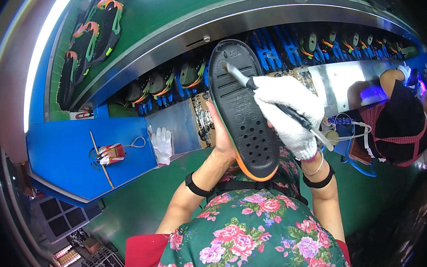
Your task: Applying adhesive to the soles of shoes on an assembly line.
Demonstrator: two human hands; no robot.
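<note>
In front of me stands a long black shoe sole [236, 102] with an orange rim at its near end, grooves at the far end and several round holes in the lower half. My left hand [221, 133], bare, is closed round its left edge, most of the fingers hidden behind it. A white knitted glove covers my right hand [290, 107], whose fingers are closed round a slim tool [238, 75] with a pale tip and black handle. That tip meets or nearly meets the sole's grooved far end; whether it is a brush or a pen I cannot tell.
Under a metal-edged green conveyor [167, 16], several shoe parts [190, 75] sit on blue holders. At left, a blue table [77, 142] bears a small red container [112, 153] and a stick; a white glove [162, 145] hangs by its edge. Another person [393, 122] works at right.
</note>
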